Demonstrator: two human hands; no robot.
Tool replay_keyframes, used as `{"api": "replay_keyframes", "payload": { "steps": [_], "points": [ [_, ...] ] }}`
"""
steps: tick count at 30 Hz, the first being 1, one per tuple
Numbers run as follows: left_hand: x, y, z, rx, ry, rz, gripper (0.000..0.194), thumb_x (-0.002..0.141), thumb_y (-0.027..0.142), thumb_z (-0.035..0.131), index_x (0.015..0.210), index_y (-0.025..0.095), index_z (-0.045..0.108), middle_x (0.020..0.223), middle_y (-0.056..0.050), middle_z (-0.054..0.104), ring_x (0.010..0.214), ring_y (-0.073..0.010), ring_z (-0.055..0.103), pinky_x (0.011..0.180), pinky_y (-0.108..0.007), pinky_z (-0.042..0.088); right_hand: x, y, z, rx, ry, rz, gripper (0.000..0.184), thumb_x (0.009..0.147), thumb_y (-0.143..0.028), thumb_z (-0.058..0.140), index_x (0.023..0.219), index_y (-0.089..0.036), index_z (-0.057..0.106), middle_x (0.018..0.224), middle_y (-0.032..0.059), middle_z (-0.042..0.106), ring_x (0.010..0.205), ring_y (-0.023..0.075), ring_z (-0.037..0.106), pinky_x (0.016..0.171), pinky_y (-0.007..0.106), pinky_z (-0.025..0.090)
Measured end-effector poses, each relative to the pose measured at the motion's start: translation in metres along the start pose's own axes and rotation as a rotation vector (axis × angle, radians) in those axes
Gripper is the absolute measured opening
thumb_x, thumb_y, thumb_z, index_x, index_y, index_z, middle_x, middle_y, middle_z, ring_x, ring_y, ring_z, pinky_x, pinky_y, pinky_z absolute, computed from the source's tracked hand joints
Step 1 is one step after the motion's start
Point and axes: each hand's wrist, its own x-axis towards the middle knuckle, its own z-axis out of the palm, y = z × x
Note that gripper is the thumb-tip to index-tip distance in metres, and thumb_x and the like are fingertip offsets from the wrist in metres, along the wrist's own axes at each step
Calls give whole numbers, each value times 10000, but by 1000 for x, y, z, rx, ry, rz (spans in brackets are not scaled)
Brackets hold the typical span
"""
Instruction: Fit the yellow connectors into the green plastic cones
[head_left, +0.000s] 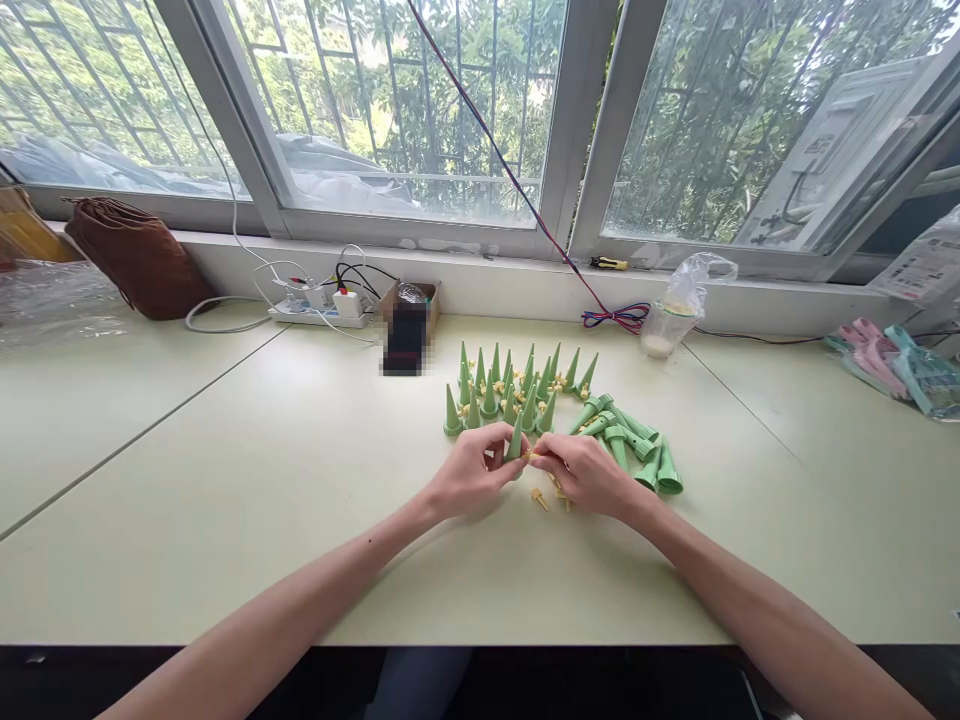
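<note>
Left hand [474, 472] gripped cone [515, 438]; right hand [586, 472] pinched peg [533, 456] beside it, between hands: seemingly fitting step; next push likely needed alignment.

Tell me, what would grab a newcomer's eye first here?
Probably the cluster of upright green cones mid-table, dotted with small yellow pieces. Just in front, the left hand holds one more cone while the right hand pinches a yellow bit beside it. To the right sits a loose heap of green cones, many on their sides.
</note>
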Motion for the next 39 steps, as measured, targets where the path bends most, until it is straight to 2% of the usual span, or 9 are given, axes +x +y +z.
{"api": "replay_keyframes", "payload": {
  "steps": [5,11,22,34,39],
  "points": [
    [0,0,0,-3,11,-4,158,867,284,609,913,150,678,650,43,423,590,-98,383,532,-216,410,0,0,0,-4,-2,4,197,988,-246,460,814,-197,537,652,-15,541,548,121,415,567,237,310],
    [0,4,-1,-18,3,-16,170,862,291,612,910,148,689,649,33,477,584,-97,398,541,-219,433,-1,0,0,-8,-11,9,209,991,-252,449,809,-196,534,649,-14,537,548,122,410,567,242,310],
    [0,3,-1,-39,10,-46,201,855,321,619,917,145,693,641,33,438,588,-106,401,543,-228,466,0,0,1,4,-13,19,218,1000,-254,447,818,-196,551,658,-14,552,555,124,433,569,247,330],
    [2,4,-2,-37,71,-38,193,839,321,638,897,146,694,650,22,490,588,-103,400,532,-218,461,0,0,1,15,64,-21,137,993,-291,519,1005,-185,604,857,46,655,687,152,566,625,260,404],
    [2,3,-2,-35,61,-46,199,839,328,638,894,145,694,655,20,501,577,-100,402,532,-221,463,1,2,1,19,70,-4,120,989,-284,522,947,-191,586,836,36,654,665,149,561,623,256,398]
  ]
}}
